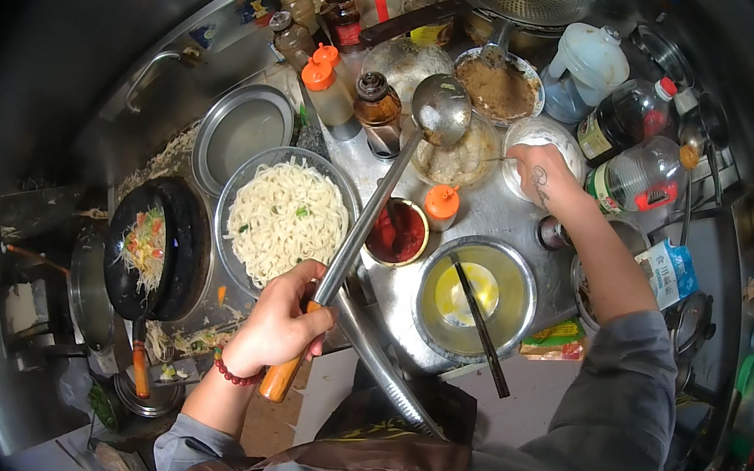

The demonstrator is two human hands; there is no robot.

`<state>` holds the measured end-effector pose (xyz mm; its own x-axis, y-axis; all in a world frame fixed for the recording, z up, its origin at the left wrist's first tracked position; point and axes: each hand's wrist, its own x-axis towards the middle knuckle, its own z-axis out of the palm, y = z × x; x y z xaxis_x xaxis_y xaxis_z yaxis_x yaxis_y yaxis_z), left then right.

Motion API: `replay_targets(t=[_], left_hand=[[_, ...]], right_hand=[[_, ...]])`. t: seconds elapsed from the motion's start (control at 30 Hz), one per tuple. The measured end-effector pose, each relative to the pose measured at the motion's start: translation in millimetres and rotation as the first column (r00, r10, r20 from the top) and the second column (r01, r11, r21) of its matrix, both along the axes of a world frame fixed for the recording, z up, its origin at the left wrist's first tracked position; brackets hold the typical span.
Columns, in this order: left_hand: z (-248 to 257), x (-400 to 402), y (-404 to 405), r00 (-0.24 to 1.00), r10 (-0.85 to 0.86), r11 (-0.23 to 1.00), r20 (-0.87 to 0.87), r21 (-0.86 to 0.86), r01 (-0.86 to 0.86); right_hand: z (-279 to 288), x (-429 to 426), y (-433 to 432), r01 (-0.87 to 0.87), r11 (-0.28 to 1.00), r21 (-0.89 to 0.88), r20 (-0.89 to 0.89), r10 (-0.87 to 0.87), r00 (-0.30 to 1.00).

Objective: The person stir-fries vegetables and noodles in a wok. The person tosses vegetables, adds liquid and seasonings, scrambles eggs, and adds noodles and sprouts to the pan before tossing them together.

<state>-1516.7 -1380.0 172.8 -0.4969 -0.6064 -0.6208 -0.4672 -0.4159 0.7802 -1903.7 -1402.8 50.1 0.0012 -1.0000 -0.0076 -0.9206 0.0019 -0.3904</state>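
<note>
My left hand grips the wooden handle of a steel ladle. The ladle's bowl is raised over the seasoning containers, in front of a bowl of pale granular seasoning. My right hand is at the rim of a bowl of white powder. Between its fingers is a thin metal utensil, mostly hidden, so its kind is unclear. Left of the ladle shaft, cooked noodles with green bits fill a clear bowl. A black wok at the left holds shredded vegetables.
Chopsticks rest in a steel bowl with yellow liquid. Near it stand a container of red sauce and an orange-capped bottle. Large plastic bottles line the right. A curved metal pipe runs before my apron.
</note>
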Motion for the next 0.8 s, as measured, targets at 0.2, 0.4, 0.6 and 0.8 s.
replay_targets(t=[0.2, 0.4, 0.6, 0.8], left_hand=[[1.5, -0.2, -4.3, 1.0, -0.01, 1.0, 0.016, -0.012, 0.011], [4.3, -0.2, -6.3, 0.998, -0.032, 0.998, 0.06, -0.043, 0.035], [1.5, 7.8, -5.3, 1.0, 0.021, 0.997, -0.014, 0.081, -0.02], [9.1, 7.1, 0.2, 1.0, 0.02, 0.999, 0.007, 0.039, -0.021]], right_hand=[[-36.2, 11.8, -17.7, 0.341, 0.864, 0.37, 0.521, -0.497, 0.694], [-13.1, -6.7, -16.2, 0.324, 0.801, 0.503, 0.663, -0.599, 0.449], [37.4, -13.3, -9.5, 0.35, 0.937, -0.004, 0.321, -0.33, 0.887], [5.7, 0.2, -9.6, -0.398, 0.837, -0.376, -0.393, 0.245, 0.886]])
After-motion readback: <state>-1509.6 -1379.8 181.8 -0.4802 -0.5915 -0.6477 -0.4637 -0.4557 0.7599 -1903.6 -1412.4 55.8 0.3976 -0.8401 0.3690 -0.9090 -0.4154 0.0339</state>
